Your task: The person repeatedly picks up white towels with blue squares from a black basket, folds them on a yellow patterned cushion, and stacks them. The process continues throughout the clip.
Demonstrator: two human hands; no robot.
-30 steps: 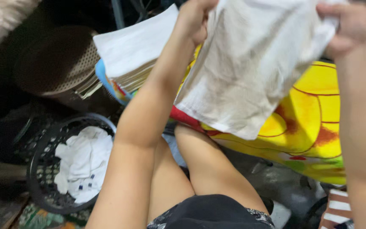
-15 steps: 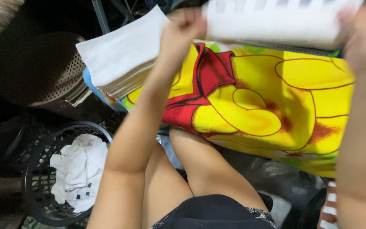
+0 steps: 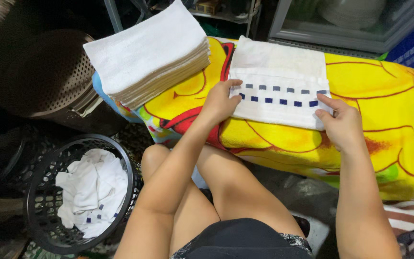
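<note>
A white towel (image 3: 279, 76) with two rows of small blue squares lies flat on a bright yellow and red cartoon blanket (image 3: 374, 91). My left hand (image 3: 220, 102) rests on the towel's near left corner, fingers pressing its edge. My right hand (image 3: 341, 120) touches the near right corner, index finger stretched along the blue squares. To the left on the same blanket stands a tall stack of folded white towels (image 3: 149, 55).
A black mesh laundry basket (image 3: 44, 177) holding crumpled white towels (image 3: 94, 189) stands on the floor at lower left. A perforated metal bin (image 3: 44, 76) lies behind it. My bare knees are below the blanket. A glass-fronted cabinet (image 3: 350, 24) is behind.
The towel was held up in the air in both hands; it now lies spread flat on the blanket, with both hands lowered onto its near corners.
</note>
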